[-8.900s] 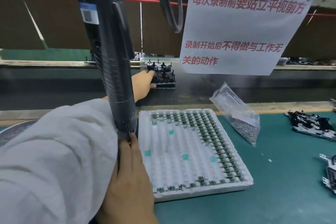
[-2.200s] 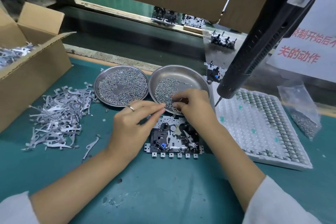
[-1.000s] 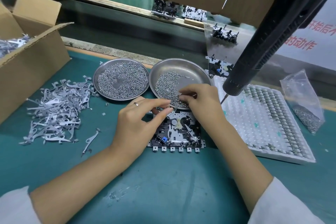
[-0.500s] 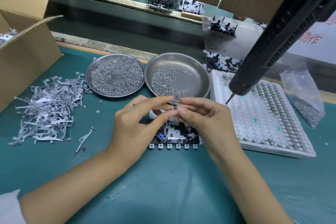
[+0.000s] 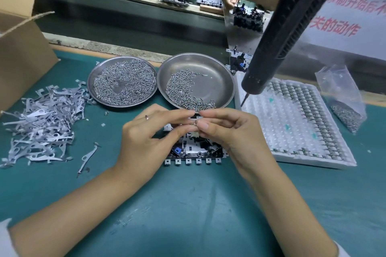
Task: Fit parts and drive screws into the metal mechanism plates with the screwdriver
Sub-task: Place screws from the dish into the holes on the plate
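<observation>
Both forearms reach in from the near edge over the green desk (image 5: 188, 210). The left hand (image 5: 146, 142) and right hand (image 5: 227, 131) meet fingertip to fingertip just above the metal mechanism plate (image 5: 194, 153), which lies flat on the desk beneath them, its row of square tabs facing the near edge. Each hand has thumb and forefinger drawn together on a small part (image 5: 193, 124) pinched between them; the part is too small to identify. The remaining fingers of both hands are loosely curled. A ring sits on one left finger.

Left of the hands, a single loose metal lever (image 5: 87, 157) lies apart from a heap of similar metal levers (image 5: 41, 125). To the right, a white tray (image 5: 296, 127) holds rows of small components along its far and right sides.

Just beyond the hands stand two round steel dishes, touching: the left dish (image 5: 92, 81) well filled with screws, the right dish (image 5: 225, 81) holding a smaller crescent of screws. The screwdriver (image 5: 277, 39) hangs slanted above the tray's near-left corner, bit pointing down, unheld. A clear bag of screws (image 5: 342, 98) rests at far right, a cardboard box (image 5: 20, 52) at far left. Further mechanisms (image 5: 248, 16) sit beyond the desk edge.
</observation>
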Tool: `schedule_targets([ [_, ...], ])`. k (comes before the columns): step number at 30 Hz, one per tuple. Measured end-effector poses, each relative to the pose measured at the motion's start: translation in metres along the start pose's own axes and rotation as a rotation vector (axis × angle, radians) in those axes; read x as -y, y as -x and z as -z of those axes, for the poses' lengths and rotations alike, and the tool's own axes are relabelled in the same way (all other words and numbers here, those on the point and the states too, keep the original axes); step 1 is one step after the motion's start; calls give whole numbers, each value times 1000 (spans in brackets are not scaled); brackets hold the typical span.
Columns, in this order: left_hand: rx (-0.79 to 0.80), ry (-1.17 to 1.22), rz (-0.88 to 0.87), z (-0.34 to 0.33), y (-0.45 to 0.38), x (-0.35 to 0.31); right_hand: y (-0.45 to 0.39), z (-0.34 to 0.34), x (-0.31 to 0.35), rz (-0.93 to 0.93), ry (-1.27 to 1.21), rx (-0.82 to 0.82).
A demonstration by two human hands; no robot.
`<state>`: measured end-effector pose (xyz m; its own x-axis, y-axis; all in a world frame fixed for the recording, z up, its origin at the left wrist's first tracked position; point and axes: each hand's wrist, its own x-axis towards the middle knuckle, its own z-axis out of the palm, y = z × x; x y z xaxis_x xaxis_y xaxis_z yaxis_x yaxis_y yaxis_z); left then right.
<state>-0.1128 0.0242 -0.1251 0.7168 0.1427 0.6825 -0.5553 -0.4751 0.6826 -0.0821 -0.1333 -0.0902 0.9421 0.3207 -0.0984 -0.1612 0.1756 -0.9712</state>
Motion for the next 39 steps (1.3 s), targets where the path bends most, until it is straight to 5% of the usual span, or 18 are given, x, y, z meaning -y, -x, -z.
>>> schedule_targets([
  [20,22,8,-4,1,0,1,-1,1,-4,65,39,-28],
  [33,236,135,-106,-2,5,-1,-2,31,17,-178,192,392],
  [35,170,140,-27,0,4,-1,1,41,31,-155,183,319],
  [39,18,180,233,1,-1,-2,-8,76,61,-24,547,-153],
])
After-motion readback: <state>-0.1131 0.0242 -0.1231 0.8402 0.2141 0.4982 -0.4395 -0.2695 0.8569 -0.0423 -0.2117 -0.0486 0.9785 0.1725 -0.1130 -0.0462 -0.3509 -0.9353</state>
